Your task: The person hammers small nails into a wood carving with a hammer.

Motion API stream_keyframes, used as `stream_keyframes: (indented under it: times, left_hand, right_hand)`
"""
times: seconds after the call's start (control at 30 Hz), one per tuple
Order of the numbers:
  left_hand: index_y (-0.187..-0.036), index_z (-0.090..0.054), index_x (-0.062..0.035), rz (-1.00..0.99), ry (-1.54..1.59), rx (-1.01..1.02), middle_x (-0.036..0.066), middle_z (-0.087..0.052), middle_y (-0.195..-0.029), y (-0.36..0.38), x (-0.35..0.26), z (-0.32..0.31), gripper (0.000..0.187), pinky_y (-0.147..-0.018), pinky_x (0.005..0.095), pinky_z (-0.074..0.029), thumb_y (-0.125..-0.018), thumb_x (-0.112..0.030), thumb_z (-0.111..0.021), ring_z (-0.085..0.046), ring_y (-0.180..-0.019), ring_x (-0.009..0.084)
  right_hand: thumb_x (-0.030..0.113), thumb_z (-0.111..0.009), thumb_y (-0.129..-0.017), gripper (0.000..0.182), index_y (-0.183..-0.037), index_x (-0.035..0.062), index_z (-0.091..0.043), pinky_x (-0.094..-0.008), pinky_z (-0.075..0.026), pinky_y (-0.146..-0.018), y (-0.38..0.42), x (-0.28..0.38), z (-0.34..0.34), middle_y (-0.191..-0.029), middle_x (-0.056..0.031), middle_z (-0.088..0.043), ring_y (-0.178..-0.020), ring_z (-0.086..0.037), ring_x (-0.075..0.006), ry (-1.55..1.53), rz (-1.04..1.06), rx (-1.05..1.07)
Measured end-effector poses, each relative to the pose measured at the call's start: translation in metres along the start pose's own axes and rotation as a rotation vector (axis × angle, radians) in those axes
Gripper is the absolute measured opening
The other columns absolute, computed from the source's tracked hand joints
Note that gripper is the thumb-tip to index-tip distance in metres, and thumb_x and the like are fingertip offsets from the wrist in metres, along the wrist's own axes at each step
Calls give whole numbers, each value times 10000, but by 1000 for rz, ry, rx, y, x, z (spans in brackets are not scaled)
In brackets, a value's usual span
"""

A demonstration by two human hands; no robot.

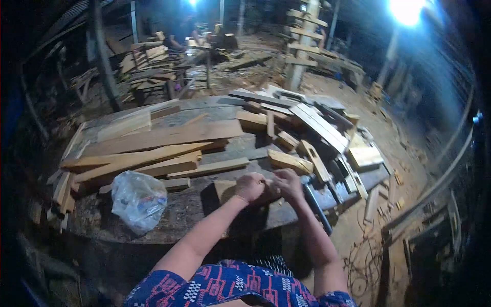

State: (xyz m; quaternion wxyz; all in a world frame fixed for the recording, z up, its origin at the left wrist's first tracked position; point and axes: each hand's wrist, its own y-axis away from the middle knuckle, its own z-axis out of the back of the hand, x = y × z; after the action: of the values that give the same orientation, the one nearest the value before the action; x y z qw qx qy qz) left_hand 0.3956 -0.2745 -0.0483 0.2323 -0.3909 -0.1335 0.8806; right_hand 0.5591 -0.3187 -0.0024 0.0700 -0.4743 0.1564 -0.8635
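My left hand (250, 187) and my right hand (288, 185) are close together over the near part of the wooden workbench (184, 212). Both have their fingers curled in. Whatever lies between them is too small and blurred to name. A wooden block (223, 190) lies just left of and partly under my left hand. Beside my right forearm is a long dark bar, perhaps a tool handle (318, 209). A short squared wood piece (290, 161) lies just beyond my right hand.
Long boards (169, 140) cover the bench's left side, with a clear plastic bag (139, 200) in front of them. Cut wood pieces and hand planes or similar tools (319, 161) pile up at the right. A post (302, 51) and another person (184, 33) are farther back.
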Motion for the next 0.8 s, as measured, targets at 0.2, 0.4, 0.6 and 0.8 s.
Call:
stream_keyframes:
  times: [0.2,0.4,0.6,0.8]
  left_hand:
    - [-757,-666,-115,38,-12,7,116,-641,-796,3,-11,15,260,-643,371,-475,-679,-364,-670,-621,-754,287]
    - [-721,-633,-95,42,-32,76,126,-630,-794,3,-19,21,249,-663,408,-482,-690,-342,-628,-616,-766,298]
    - [-704,-618,-82,-11,10,8,120,-614,-740,3,-11,13,234,-604,385,-464,-678,-314,-641,-609,-707,291]
    - [-707,-618,-77,-28,-28,30,123,-615,-737,3,-10,14,216,-611,379,-470,-677,-289,-639,-611,-709,291]
  right_hand:
    - [174,-686,-694,307,-958,44,-601,-417,-411,-822,44,-43,66,-957,-178,-543,-902,-529,-351,553,-59,-264]
    - [240,-696,-702,339,-961,47,-592,-431,-417,-804,82,-70,69,-954,-184,-531,-913,-524,-363,787,-323,-206]
    - [178,-691,-709,277,-863,-6,-551,-448,-431,-762,79,-75,56,-935,-185,-529,-879,-536,-366,832,-298,-332]
    - [162,-679,-702,227,-785,-5,-549,-439,-410,-675,89,-82,80,-815,-179,-551,-787,-521,-389,569,-357,-318]
